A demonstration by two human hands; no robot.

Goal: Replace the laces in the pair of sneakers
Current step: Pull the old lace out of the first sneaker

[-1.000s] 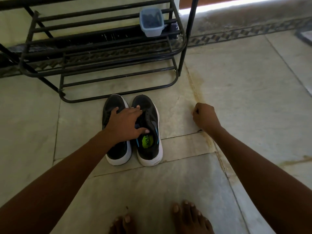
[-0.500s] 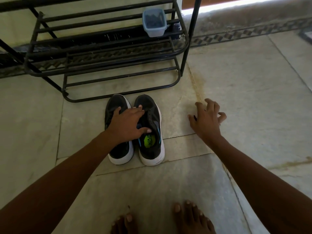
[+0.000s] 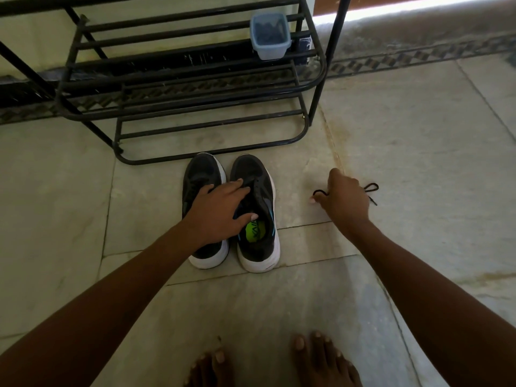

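Two black sneakers with white soles stand side by side on the stone floor, the left sneaker [image 3: 202,174] and the right sneaker [image 3: 259,244], toes pointing at the rack. No laces show in them. My left hand [image 3: 220,210] rests flat across both, fingers straight, thumb at the right sneaker's opening with its green insole. A black lace [image 3: 371,188] lies on the floor to the right. My right hand [image 3: 344,199] is down over its middle with fingers curled on it; lace ends stick out on both sides of the hand.
A black metal shoe rack [image 3: 195,107] stands just behind the sneakers, with a small blue plastic container [image 3: 269,34] on an upper shelf. My bare feet [image 3: 321,358] are at the bottom edge. A wall base runs along the back.
My right hand went from a closed fist to spread fingers, then came down curled on the black lace, which now shows on the floor. My left hand stayed on the sneakers.
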